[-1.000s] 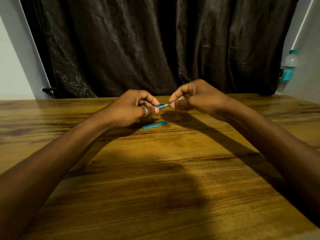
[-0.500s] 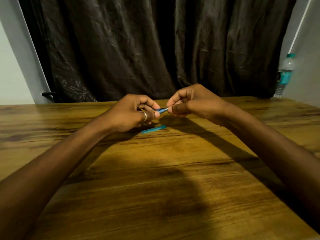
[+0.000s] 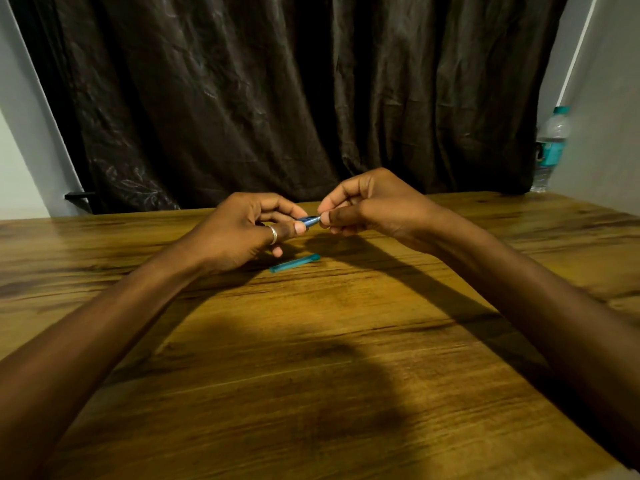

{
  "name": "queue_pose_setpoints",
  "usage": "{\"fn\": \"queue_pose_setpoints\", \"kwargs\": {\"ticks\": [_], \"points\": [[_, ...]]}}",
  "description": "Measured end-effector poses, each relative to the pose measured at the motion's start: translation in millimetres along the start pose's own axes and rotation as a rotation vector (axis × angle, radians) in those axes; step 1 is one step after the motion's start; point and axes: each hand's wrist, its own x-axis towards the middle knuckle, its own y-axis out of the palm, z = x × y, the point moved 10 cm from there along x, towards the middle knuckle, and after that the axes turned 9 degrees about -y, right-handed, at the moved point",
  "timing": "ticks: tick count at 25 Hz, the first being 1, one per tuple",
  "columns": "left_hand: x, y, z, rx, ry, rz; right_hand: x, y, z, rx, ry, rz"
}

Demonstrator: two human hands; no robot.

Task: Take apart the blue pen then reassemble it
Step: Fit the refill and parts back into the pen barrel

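Closer now, right hand (image 3: 374, 206) pinches the tip; left hand (image 3: 242, 230) grips blue pen (image 3: 309, 220), lying left-right.

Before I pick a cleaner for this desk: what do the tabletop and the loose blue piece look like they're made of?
The tabletop looks like wood or wood-grain laminate: brown streaked grain with a soft sheen; which one, I can't tell. The loose blue piece lying below the left hand looks like smooth teal plastic, possibly translucent, with a straight moulded edge.
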Motion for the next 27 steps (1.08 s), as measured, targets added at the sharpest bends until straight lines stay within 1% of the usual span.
{"fn": "queue_pose_setpoints", "kwargs": {"ticks": [10,12,15,18,20,22,25,27], "points": [[0.2,0.2,1.0,-0.003,-0.005,0.010,0.1,2.4,2.3,-0.005,-0.011,0.006],[-1.0,0.6,-3.8,-0.025,-0.001,-0.006,-0.2,2.3,1.1,0.070,0.002,-0.008],[-3.3,2.3,-9.5,-0.066,-0.003,-0.039,-1.6,10.8,-5.0,0.282,0.062,-0.006],[-1.5,1.5,-2.7,-0.029,-0.066,-0.052,-1.8,7.1,-9.2,0.349,0.100,-0.058],[0.0,0.6,9.3,-0.025,-0.162,-0.023,-1.6,-3.7,-10.1,0.399,0.108,-0.133],[-0.9,4.2,18.9,-0.053,-0.243,0.045,-2.2,-9.3,-10.9,0.460,0.115,-0.186],[-4.9,15.9,18.9,-0.099,-0.268,0.122,-1.2,-2.0,-17.6,0.552,0.156,-0.240],[-6.7,22.4,16.8,-0.156,-0.271,0.118,-2.3,10.6,-27.3,0.633,0.229,-0.279]]}}
